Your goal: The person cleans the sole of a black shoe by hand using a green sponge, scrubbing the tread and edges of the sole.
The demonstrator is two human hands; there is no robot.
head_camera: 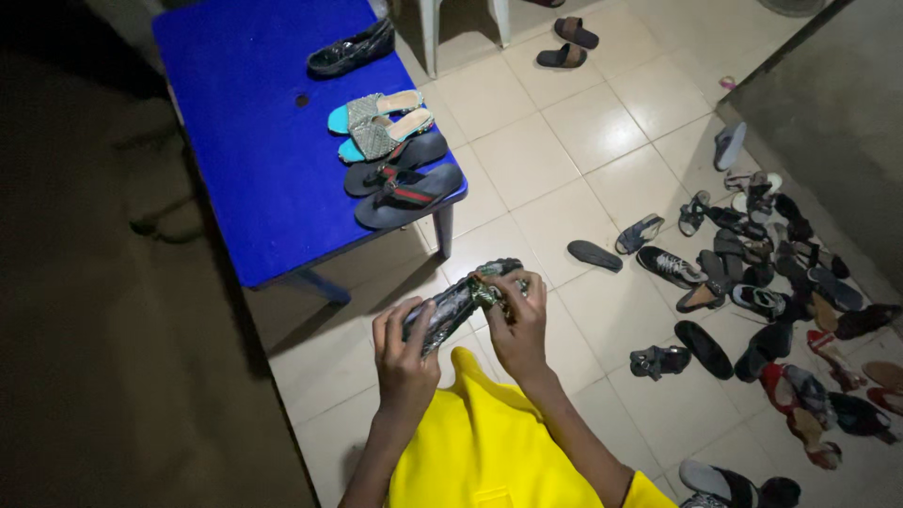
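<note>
While you stand over the tiled floor [602, 122], your left hand [403, 353] and right hand [519, 325] hold a dark glossy shoe [458, 303] level at waist height, fingers of both clamped round it, apparently so its upper faces you. On the blue desk [245, 141] its likely mate [352, 51] lies beside paired teal slippers [381, 124] and black flip-flops [404, 183], rowed along the edge. Unsorted footwear [771, 292] lies heaped well apart at the wall
</note>
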